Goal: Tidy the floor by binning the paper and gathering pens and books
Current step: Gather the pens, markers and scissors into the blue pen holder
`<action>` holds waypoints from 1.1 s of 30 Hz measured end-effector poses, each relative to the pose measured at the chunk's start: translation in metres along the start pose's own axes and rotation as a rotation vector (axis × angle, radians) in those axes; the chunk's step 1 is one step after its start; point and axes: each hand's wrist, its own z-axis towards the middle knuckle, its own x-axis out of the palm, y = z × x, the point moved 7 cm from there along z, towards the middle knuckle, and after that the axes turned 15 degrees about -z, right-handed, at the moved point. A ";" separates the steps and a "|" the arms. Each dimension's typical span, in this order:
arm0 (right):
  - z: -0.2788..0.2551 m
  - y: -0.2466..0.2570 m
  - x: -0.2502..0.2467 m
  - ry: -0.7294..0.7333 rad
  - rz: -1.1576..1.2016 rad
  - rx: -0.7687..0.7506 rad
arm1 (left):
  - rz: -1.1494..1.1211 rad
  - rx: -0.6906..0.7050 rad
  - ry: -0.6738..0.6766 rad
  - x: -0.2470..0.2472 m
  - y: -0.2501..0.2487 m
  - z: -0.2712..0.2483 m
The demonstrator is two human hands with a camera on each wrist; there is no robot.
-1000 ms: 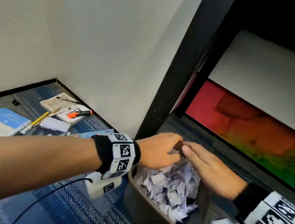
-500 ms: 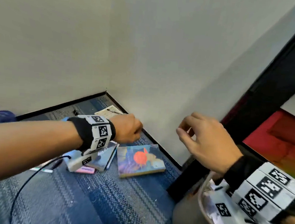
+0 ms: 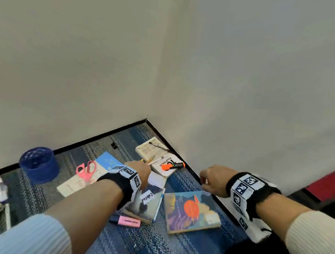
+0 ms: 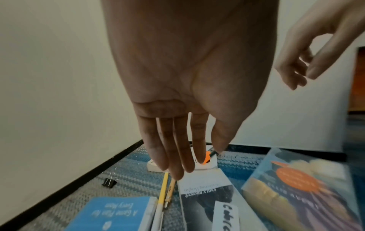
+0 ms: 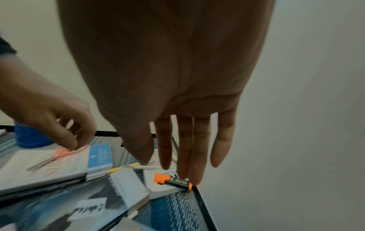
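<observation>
Several books lie on the blue carpet in the wall corner: an orange-sun book [image 3: 193, 211], a dark labelled book [image 3: 146, 202], a blue book [image 3: 108, 161] and a white book [image 3: 166, 165]. An orange highlighter [image 3: 172, 165] rests on the white book, and a pink highlighter [image 3: 127, 222] lies on the carpet. My left hand [image 3: 139, 168] hovers empty, its fingers [image 4: 177, 156] straight above a yellow pencil [image 4: 163, 190]. My right hand [image 3: 211, 180] is empty too, its fingers [image 5: 197, 156] straight over the orange highlighter [image 5: 171, 181].
A blue mesh pen pot [image 3: 38, 163] stands by the left wall. Pink scissors [image 3: 86, 170] lie on a pale book, and a black binder clip [image 3: 114, 144] sits near the corner. A white tube [image 3: 0, 188] lies far left. Walls close in behind and to the right.
Both hands left the paper-filled bin and swung left over the books and pens. They are now apart and empty, and the bin is out of view.
</observation>
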 end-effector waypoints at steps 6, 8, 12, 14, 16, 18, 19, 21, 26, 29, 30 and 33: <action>0.095 0.009 0.017 -0.058 0.013 0.001 | -0.094 -0.068 0.060 0.012 0.032 0.032; 0.127 0.024 0.033 -0.086 0.003 0.015 | -0.116 -0.135 -0.009 0.019 0.048 0.040; 0.178 0.037 0.074 -0.133 -0.082 0.064 | -0.219 -0.268 -0.170 0.059 0.071 0.054; 0.188 0.033 0.083 -0.171 -0.209 0.063 | -0.219 -0.341 -0.210 0.075 0.080 0.057; 0.200 0.029 0.082 -0.240 -0.371 0.036 | -0.256 -0.379 -0.244 0.078 0.088 0.061; 0.209 0.027 0.082 -0.255 -0.459 0.009 | -0.278 -0.382 -0.244 0.081 0.093 0.067; 0.213 0.028 0.082 -0.268 -0.478 0.000 | -0.277 -0.374 -0.244 0.083 0.093 0.070; 0.221 0.031 0.080 -0.299 -0.481 0.002 | -0.256 -0.352 -0.245 0.088 0.094 0.076; 0.233 0.030 0.085 -0.330 -0.487 0.003 | -0.232 -0.292 -0.282 0.093 0.093 0.081; 0.234 0.028 0.090 -0.304 -0.461 -0.014 | -0.247 -0.258 -0.273 0.095 0.091 0.084; 0.233 0.027 0.091 -0.276 -0.421 -0.013 | -0.248 -0.253 -0.270 0.096 0.091 0.085; 0.234 0.021 0.097 -0.217 -0.140 0.020 | -0.239 -0.244 -0.271 0.096 0.090 0.086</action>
